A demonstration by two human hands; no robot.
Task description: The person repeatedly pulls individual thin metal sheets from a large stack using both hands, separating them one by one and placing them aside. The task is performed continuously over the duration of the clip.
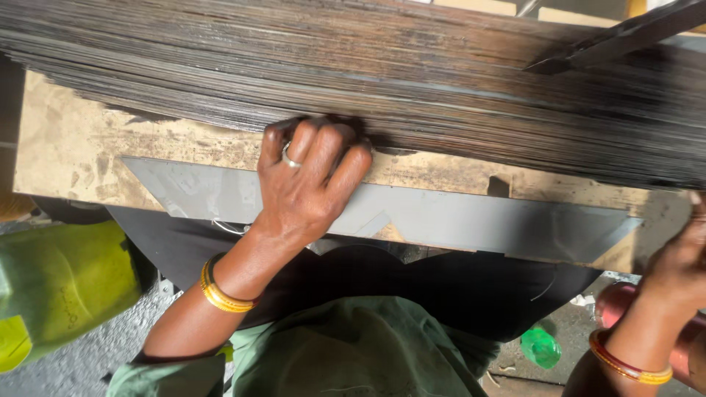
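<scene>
A big stack of thin dark metal sheets [412,81] lies across a worn wooden bench [73,140]. My left hand [305,184], with a ring and gold bangles, curls its fingers over the stack's near edge. Under that hand a long grey metal strip with slanted ends [456,220] lies flat on the bench. My right hand [684,257] is at the right edge of view near the strip's right end; its fingers are cut off, so its grip is unclear.
A dark metal bar [625,37] rests on the stack at top right. A green cloth bundle [59,283] sits at lower left. A green plastic bottle [540,347] lies on the grey floor. Black cloth hangs below the bench.
</scene>
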